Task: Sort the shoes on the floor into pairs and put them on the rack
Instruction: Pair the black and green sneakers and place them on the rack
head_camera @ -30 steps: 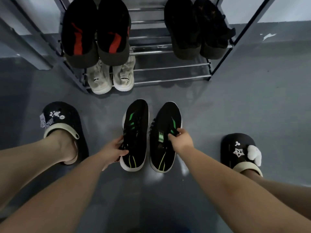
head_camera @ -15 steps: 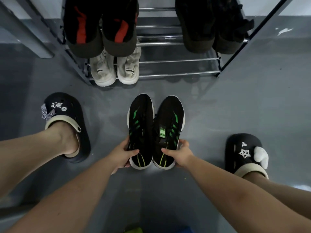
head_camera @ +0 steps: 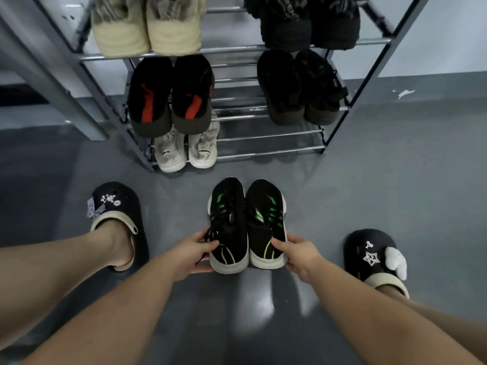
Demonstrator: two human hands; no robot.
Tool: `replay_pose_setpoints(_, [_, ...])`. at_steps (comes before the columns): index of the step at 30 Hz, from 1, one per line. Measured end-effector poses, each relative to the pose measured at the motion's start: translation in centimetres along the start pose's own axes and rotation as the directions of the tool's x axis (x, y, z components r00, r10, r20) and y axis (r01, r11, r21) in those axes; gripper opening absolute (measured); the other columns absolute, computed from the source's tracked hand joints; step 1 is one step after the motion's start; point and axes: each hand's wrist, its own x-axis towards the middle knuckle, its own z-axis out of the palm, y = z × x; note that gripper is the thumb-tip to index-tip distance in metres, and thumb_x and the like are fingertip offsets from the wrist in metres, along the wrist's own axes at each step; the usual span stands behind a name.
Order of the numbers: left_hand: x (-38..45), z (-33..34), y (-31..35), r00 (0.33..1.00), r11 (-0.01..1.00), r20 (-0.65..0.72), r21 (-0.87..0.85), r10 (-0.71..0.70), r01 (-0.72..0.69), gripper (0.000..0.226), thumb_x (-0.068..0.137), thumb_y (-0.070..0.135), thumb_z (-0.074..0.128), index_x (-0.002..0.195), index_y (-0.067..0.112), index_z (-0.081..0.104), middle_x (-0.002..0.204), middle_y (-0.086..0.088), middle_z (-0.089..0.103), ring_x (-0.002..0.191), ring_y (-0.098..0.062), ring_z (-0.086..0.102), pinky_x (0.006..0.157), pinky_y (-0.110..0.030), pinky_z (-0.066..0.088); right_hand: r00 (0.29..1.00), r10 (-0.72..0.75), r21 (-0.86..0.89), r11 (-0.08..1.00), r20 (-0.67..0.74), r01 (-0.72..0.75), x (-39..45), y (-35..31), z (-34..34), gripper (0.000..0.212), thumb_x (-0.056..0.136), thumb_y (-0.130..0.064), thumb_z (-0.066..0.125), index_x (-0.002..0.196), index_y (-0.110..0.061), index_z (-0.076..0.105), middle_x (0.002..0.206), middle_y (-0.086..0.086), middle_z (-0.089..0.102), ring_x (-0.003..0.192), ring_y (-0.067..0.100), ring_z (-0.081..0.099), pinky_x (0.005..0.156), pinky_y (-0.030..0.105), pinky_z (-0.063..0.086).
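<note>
Head view: the left hand point(head_camera: 190, 252) curls its fingers round the left sneaker point(head_camera: 228, 225) at the heel. The right hand point(head_camera: 300, 255) grips the right sneaker point(head_camera: 266, 223) likewise, the shoes touching.

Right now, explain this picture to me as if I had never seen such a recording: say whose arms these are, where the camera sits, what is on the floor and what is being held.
There is no machine here. A person wears a wide-angle camera on the head, looking forward and down, so the two bare arms are their own. The left hand holds the heel end of the left black sneaker with green stripes; the right hand holds the right sneaker the same way. The two sneakers sit side by side, touching, over the grey floor. The black clogs at either side are on the person's own feet. Ahead stands a metal shoe rack already holding pairs: beige, black with red, whitish and dark ones. Free space shows on the lowest shelf's right.
</note>
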Motion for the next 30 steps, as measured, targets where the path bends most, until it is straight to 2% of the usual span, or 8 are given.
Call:
replay_pose_setpoints(5, [-0.1, 1.8, 2.0, 0.997, 0.997, -0.006, -0.019, 0.074, -0.074, 0.046, 0.094, 0.003, 0.051, 0.133, 0.026, 0.049, 0.111, 0.001, 0.065, 0.091, -0.016, 0.064, 0.055, -0.029, 0.058, 0.999, -0.035, 0.07, 0.997, 0.028, 0.033, 0.4, -1.8, -1.7, 0.015, 0.088, -0.006, 0.064, 0.102, -0.01, 0.063, 0.062, -0.004, 0.072, 0.05, 0.006, 0.067, 0.044, 0.016, 0.048])
replay_pose_setpoints(8, [0.4, 2.7, 3.6, 0.994, 0.993, 0.004, -0.038, 0.114, -0.113, 0.046, 0.093, 0.003, 0.053, 0.132, 0.027, 0.049, 0.112, 0.0, 0.065, 0.09, -0.015, 0.065, 0.058, -0.031, 0.059, 0.998, -0.06, 0.116, 0.992, 0.033, 0.056, 0.7, -3.3, -2.5, 0.019, 0.089, -0.006, 0.062, 0.107, -0.01, 0.062, 0.075, 0.0, 0.073, 0.058, 0.009, 0.069, 0.05, 0.018, 0.051])
replay_pose_setpoints(11, [1.5, 3.6, 5.5, 0.991, 0.991, -0.008, -0.025, 0.133, -0.133, 0.045, 0.092, 0.005, 0.056, 0.133, 0.023, 0.05, 0.119, -0.001, 0.062, 0.095, -0.015, 0.063, 0.068, -0.036, 0.058, 0.995, -0.088, 0.15, 0.986, 0.049, 0.08, 1.5, -5.2, -3.1, 0.032, 0.089, -0.005, 0.061, 0.122, -0.006, 0.06, 0.099, 0.009, 0.071, 0.081, 0.02, 0.068, 0.069, 0.027, 0.054])
replay_pose_setpoints(14, [3.2, 4.6, 7.5, 0.99, 0.99, -0.016, -0.041, 0.137, -0.137, 0.045, 0.092, 0.005, 0.056, 0.135, 0.018, 0.049, 0.122, -0.002, 0.062, 0.097, -0.016, 0.063, 0.073, -0.038, 0.056, 0.993, -0.117, 0.161, 0.981, 0.028, 0.111, 2.9, -7.8, -3.6, 0.031, 0.09, -0.005, 0.06, 0.121, -0.005, 0.06, 0.097, 0.01, 0.069, 0.082, 0.021, 0.065, 0.072, 0.028, 0.052])
replay_pose_setpoints(17, [5.2, 5.6, 9.5, 0.991, 0.989, 0.007, -0.06, 0.137, -0.137, 0.041, 0.093, 0.005, 0.054, 0.133, 0.015, 0.05, 0.111, -0.001, 0.066, 0.088, -0.013, 0.065, 0.073, -0.037, 0.056, 0.989, -0.149, 0.137, 0.98, 0.006, 0.147, 4.3, -10.7, -3.9, 0.029, 0.091, -0.005, 0.059, 0.12, -0.009, 0.061, 0.092, 0.005, 0.069, 0.079, 0.017, 0.065, 0.068, 0.026, 0.052])
replay_pose_setpoints(23, [9.9, 6.9, 14.3, 0.988, 0.987, 0.029, -0.041, 0.154, -0.153, 0.037, 0.094, 0.005, 0.053, 0.13, 0.014, 0.052, 0.109, -0.002, 0.065, 0.083, -0.012, 0.064, 0.063, -0.03, 0.059, 0.978, -0.204, 0.076, 0.975, -0.051, 0.208, 8.3, -16.6, -4.9, 0.032, 0.091, -0.004, 0.058, 0.123, -0.007, 0.06, 0.083, 0.002, 0.07, 0.071, 0.015, 0.067, 0.068, 0.025, 0.053])
replay_pose_setpoints(27, [12.9, 7.5, 17.4, 0.983, 0.983, 0.032, -0.042, 0.182, -0.181, 0.032, 0.094, 0.006, 0.052, 0.124, 0.017, 0.055, 0.1, 0.002, 0.065, 0.084, -0.011, 0.062, 0.071, -0.033, 0.056, 0.972, -0.22, 0.057, 0.973, -0.084, 0.225, 11.5, -19.2, -4.6, 0.032, 0.09, -0.006, 0.06, 0.123, -0.007, 0.061, 0.099, 0.008, 0.067, 0.077, 0.017, 0.064, 0.073, 0.027, 0.053])
replay_pose_setpoints(30, [15.1, 7.7, 18.4, 0.979, 0.978, -0.003, -0.051, 0.203, -0.202, 0.036, 0.093, 0.005, 0.054, 0.127, 0.016, 0.054, 0.114, -0.004, 0.064, 0.094, -0.016, 0.062, 0.069, -0.035, 0.058, 0.954, -0.265, 0.039, 0.961, -0.144, 0.273, 13.8, -19.9, -4.5, 0.036, 0.09, -0.011, 0.063, 0.126, -0.009, 0.06, 0.112, 0.008, 0.067, 0.092, 0.021, 0.066, 0.087, 0.036, 0.054])
